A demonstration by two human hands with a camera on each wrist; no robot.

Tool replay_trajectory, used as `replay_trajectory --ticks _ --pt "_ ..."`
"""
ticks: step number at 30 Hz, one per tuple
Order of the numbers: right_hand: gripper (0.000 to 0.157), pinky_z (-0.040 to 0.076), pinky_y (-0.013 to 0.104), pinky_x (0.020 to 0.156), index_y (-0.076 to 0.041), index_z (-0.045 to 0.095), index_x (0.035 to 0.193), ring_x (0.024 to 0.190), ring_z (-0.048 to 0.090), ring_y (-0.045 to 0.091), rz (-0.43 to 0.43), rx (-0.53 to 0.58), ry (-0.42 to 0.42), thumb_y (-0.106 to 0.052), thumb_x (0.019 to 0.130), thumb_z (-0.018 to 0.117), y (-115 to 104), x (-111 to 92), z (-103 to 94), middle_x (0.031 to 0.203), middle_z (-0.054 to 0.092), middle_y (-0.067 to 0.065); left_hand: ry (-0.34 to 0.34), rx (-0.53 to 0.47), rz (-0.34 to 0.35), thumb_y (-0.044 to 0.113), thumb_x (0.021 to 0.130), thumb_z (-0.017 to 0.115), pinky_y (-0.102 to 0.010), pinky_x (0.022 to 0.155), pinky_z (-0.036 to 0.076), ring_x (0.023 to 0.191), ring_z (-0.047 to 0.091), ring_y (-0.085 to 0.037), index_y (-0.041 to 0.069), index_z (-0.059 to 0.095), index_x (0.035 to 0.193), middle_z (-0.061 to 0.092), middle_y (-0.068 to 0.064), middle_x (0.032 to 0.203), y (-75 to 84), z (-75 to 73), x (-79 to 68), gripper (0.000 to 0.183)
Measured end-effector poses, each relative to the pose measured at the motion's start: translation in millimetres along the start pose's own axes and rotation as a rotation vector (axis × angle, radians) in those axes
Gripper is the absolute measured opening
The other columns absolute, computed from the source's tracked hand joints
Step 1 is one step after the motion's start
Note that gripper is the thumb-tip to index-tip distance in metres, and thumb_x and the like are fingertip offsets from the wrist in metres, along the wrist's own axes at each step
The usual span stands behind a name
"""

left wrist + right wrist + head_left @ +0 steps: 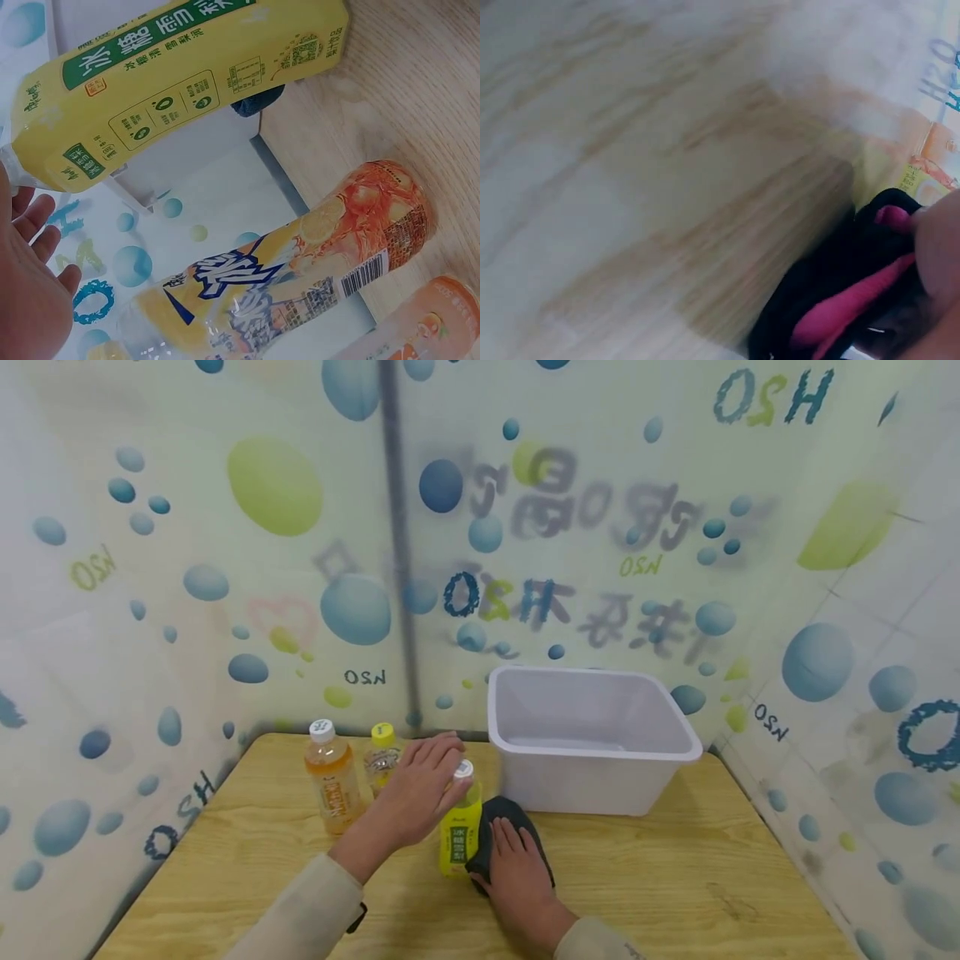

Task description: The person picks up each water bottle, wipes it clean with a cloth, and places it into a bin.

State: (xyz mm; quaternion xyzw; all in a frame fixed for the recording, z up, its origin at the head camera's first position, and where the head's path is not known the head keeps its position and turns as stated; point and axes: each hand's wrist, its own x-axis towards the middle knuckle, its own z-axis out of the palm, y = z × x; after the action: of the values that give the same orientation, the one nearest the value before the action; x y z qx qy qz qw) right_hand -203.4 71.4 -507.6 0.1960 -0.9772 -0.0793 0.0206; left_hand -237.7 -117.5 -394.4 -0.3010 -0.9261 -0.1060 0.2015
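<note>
A yellow drink bottle with a white cap stands upright on the table. My left hand is at its top, thumb and fingers around the cap and neck. In the left wrist view, curled fingertips show beside the neck of the yellow bottle. My right hand holds a soft black cloth item just right of the bottle. Pink lining shows in its folds in the right wrist view, where the black fabric lies against the hand. Its exact kind is unclear.
Left of the yellow bottle stand an orange drink bottle with a white cap and a yellow-capped bottle, partly behind my left hand. A white plastic bin is at the back right of the wooden table. Patterned curtains surround it.
</note>
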Motion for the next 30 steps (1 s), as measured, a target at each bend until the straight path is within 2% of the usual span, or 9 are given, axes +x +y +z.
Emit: replay_trajectory --ticks 4,6,11,13,17,23,30 --pt "0.070 0.036 0.041 0.114 -0.008 0.048 0.143 0.140 0.043 0.019 0.018 0.004 0.042 -0.060 0.096 0.044 1 0 -1.7 0.149 0.048 0.005 -0.003 -0.002 0.005 0.042 0.105 0.037 -0.047 0.116 0.030 0.140 0.037 -0.024 0.013 0.051 0.129 0.048 -0.004 0.142 -0.4 0.5 0.5 0.041" --pt "0.069 0.036 0.041 0.114 -0.006 0.048 0.143 0.139 0.045 0.019 0.031 0.041 0.068 -0.058 0.097 0.045 1 0 -5.2 0.148 0.049 0.007 -0.004 -0.005 0.003 0.043 0.105 0.037 -0.047 0.116 0.030 0.140 0.037 -0.024 0.013 0.051 0.130 0.048 -0.004 0.142 -0.4 0.7 0.7 0.041" --pt "0.067 0.039 0.041 0.113 -0.001 0.047 0.142 0.136 0.049 0.022 0.043 0.123 0.176 -0.052 0.098 0.049 4 0 -27.3 0.145 0.052 0.012 0.000 -0.013 0.002 0.042 0.105 0.037 -0.047 0.116 0.030 0.140 0.037 -0.024 0.014 0.051 0.129 0.048 -0.003 0.142 -0.4 0.7 1.4 0.040" --pt "0.066 0.040 0.040 0.112 0.000 0.047 0.141 0.135 0.048 0.023 0.039 0.123 0.218 -0.049 0.098 0.051 6 -1 -38.1 0.144 0.053 0.012 -0.001 -0.011 0.002 0.042 0.104 0.037 -0.046 0.116 0.030 0.141 0.036 -0.024 0.013 0.051 0.129 0.048 -0.003 0.142 -0.9 0.8 1.8 0.041" --pt "0.066 0.038 0.040 0.113 -0.001 0.043 0.144 0.139 0.044 0.023 0.030 0.109 0.238 -0.043 0.095 0.059 11 -3 -56.0 0.148 0.048 0.011 -0.008 -0.014 0.002 0.043 0.104 0.037 -0.047 0.116 0.030 0.141 0.036 -0.024 0.012 0.050 0.132 0.047 -0.004 0.143 -2.4 1.4 2.2 0.043" --pt "0.068 0.033 0.041 0.117 -0.003 0.038 0.148 0.144 0.037 0.023 0.036 0.185 0.261 -0.037 0.094 0.063 14 -4 -76.3 0.154 0.041 0.010 -0.003 -0.019 0.012 0.041 0.104 0.039 -0.046 0.116 0.028 0.139 0.036 -0.024 0.012 0.051 0.129 0.047 -0.004 0.141 -4.1 1.8 2.2 0.040" --pt "0.071 0.034 0.038 0.116 -0.003 0.038 0.147 0.144 0.038 0.022 -0.007 0.111 0.400 -0.035 0.091 0.068 12 -4 -97.2 0.152 0.043 0.009 0.052 -0.001 0.042 0.039 0.104 0.042 -0.046 0.115 0.030 0.134 0.038 -0.023 0.015 0.051 0.121 0.048 -0.003 0.135 -0.4 0.3 2.7 0.030"
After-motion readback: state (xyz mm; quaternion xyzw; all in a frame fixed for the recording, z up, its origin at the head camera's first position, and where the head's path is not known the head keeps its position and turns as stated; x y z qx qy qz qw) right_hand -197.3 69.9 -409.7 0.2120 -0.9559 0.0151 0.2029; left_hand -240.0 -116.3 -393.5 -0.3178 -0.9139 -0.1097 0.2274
